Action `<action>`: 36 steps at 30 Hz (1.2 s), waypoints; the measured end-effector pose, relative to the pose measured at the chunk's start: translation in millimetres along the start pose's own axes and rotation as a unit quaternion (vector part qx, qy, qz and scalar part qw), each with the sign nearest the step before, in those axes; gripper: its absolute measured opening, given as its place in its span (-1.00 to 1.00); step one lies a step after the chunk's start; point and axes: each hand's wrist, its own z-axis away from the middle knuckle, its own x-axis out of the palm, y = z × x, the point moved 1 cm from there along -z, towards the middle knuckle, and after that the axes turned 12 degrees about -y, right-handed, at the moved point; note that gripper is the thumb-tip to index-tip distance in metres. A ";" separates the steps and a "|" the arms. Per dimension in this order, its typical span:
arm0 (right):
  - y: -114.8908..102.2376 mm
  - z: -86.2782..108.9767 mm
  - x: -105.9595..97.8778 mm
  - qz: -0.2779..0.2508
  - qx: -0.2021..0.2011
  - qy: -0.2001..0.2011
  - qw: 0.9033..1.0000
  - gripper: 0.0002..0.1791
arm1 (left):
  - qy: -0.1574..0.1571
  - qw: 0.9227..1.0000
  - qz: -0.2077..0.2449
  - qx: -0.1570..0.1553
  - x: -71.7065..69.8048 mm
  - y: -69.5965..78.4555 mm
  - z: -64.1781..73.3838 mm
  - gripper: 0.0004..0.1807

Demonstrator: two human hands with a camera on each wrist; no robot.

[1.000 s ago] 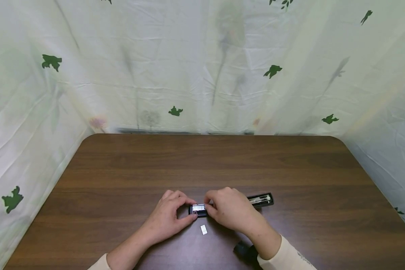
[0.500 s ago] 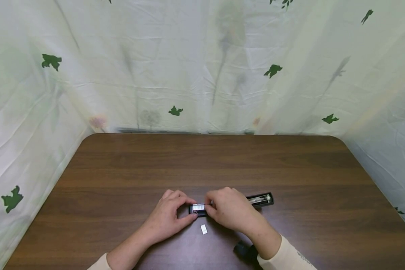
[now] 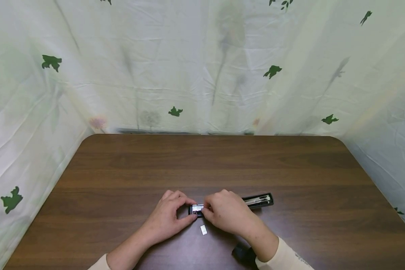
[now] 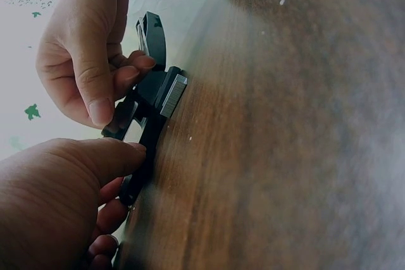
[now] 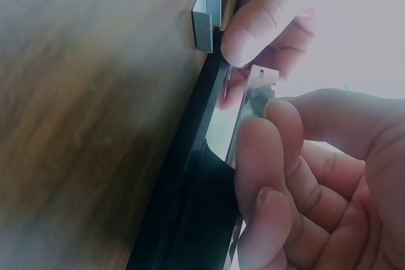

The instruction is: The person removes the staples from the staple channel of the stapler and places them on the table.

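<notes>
Nearest to me, at the table's (image 3: 121, 168) front edge, a dark round object (image 3: 242, 253) sits just beside the right sleeve; I cannot tell what it is. Next comes one small strip of staples (image 3: 203, 230), lying loose on the wood just in front of both hands and touching neither. Then the hands themselves: my left hand (image 3: 170, 213) has its fingers and thumb curled round the front end of the stapler (image 3: 256, 200), steadying it against the table, and my right hand (image 3: 227, 213) pinches the shiny metal piece (image 5: 248, 109) on the stapler's top between thumb and fingertips. The stapler lies flat across the middle of the table, its far end sticking out to the right past the right hand. What worries me is that metal piece: it looks thin and slick, so I judge the pinch could slip and let it snap back onto a fingertip, and a sideways pull could skate the whole stapler over the smooth wood if the left hand eases its hold. A knuckle could also knock the loose strip out of reach. Counting: two hands, one stapler, one staple strip, one dark object, one table, with the leaf-printed cloth (image 3: 202, 67) hanging behind.
</notes>
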 end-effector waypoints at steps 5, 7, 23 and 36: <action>-0.7 -0.5 0.2 -0.005 0.004 0.000 1.000 -0.80 | 0.007 1.000 -0.001 0.009 0.2 -0.6 -0.2 -0.71; -0.6 -0.2 -0.3 -0.011 0.004 0.003 1.000 -0.81 | 0.009 1.000 -0.002 0.011 0.1 -0.5 -0.2 -0.71; -1.0 -2.2 -0.9 -0.017 -0.008 0.042 0.999 -0.86 | 0.006 1.000 0.005 0.007 -0.1 -0.8 -0.2 -0.70; -3.9 -3.5 1.0 -0.023 -0.025 0.044 0.998 -0.87 | 0.003 1.000 0.008 0.004 0.0 -1.1 0.5 -0.70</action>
